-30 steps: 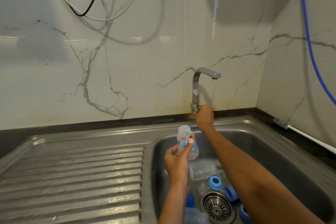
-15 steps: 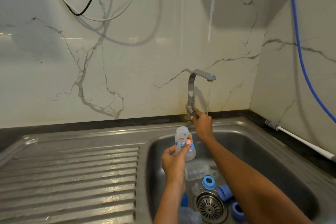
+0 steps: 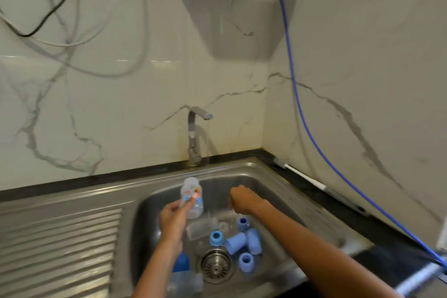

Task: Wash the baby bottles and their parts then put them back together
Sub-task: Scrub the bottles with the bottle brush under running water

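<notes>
bare forearms, no sleeves; left hand has painted thumbnail.

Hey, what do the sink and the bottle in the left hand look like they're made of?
Sink: likely stainless steel, grey and brushed with soft reflections. Bottle held by the left hand: probably clear plastic, see-through with a printed label, though blur leaves glass possible.

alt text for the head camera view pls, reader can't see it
A person's left hand holds a clear baby bottle over a steel sink, the right hand beside it under a thin stream from the tap. Blue bottle parts lie around the drain.
</notes>
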